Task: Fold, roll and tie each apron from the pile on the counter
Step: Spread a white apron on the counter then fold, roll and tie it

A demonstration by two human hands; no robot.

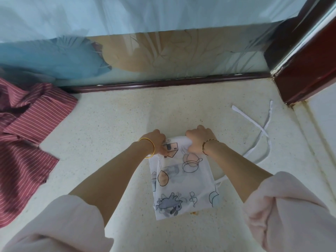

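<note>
Apron (183,180), folded narrow on the counter (112,124), far end clamped by left hand (157,142) and right hand (198,140).

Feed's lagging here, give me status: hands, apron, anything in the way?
Both hands, left and right, gripping white apron's far end. Ties loose at right. Striped cloth left, clear.

A pale speckled stone counter (112,120) fills the lower view; along its far edge runs a dark reddish-brown wooden rail (163,82), and above the rail stands a glossy glass panel (181,55) showing blurred tan and blue reflections; a sheer pale-blue curtain (127,13) hangs across the top; at the right corner rises a dark red wooden frame post (305,70), its foot meeting the counter.
</note>
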